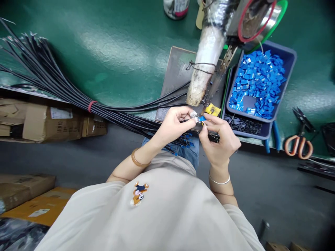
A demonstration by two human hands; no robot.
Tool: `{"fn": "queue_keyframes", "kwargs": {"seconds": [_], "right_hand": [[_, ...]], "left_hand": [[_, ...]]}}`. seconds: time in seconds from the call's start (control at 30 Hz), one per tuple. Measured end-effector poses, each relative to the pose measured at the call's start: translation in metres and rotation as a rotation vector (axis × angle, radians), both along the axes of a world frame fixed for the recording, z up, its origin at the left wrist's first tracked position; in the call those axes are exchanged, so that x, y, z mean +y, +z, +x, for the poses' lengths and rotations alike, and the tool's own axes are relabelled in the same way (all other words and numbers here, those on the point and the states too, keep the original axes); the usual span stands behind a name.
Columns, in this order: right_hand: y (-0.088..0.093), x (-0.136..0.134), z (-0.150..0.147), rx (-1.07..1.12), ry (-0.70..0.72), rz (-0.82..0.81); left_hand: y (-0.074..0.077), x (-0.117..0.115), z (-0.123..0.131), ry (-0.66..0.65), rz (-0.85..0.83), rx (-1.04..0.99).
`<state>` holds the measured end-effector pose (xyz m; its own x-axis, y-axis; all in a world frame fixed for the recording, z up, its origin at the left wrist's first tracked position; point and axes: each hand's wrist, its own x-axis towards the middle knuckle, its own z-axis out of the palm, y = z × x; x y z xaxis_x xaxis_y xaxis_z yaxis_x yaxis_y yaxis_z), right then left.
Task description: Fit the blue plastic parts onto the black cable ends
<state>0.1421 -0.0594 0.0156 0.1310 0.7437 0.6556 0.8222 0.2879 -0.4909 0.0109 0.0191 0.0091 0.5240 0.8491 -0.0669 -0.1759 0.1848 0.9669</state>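
My left hand [175, 122] pinches the end of a black cable at its small white tip [194, 114]. My right hand [219, 136] pinches a small blue connector [201, 119] right against that tip. Both hands meet just in front of the green bench edge, under a wrapped white machine nozzle [206, 66]. A large bundle of black cables [52, 83], tied with a red band [91, 105], fans out from the left across the bench toward my lap. Finished cable ends with blue connectors [187, 141] lie on my knee.
A blue tray [288, 57] full of blue connectors stands at the right of the nozzle, above a tray of black parts [243, 124]. Orange-handled scissors [298, 144] and blue-handled pliers [274, 136] lie at the right. Cardboard boxes [47, 122] sit under the bench at the left.
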Motion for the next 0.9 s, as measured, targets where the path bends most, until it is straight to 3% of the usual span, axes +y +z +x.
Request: {"fn": "queue_keyframes", "kwargs": {"seconds": [0.2,0.4,0.5,0.67,0.9], "right_hand": [[0.000,-0.005,-0.001,-0.038,-0.066,0.011],[0.005,-0.012,0.003,0.299,-0.030,-0.230],[0.010,-0.016,0.002,0.186,0.018,-0.197],[0.014,-0.019,-0.003,-0.071,0.101,-0.127],[0.006,-0.015,-0.002,0.087,-0.011,-0.093]], "left_hand": [[0.003,-0.003,-0.005,-0.064,0.023,0.052],[0.005,-0.012,-0.016,-0.083,0.034,0.048],[0.004,-0.015,-0.018,-0.112,0.040,0.046],[0.001,-0.016,-0.016,-0.027,0.029,0.010],[0.001,-0.013,-0.013,-0.015,0.082,0.023]]}}
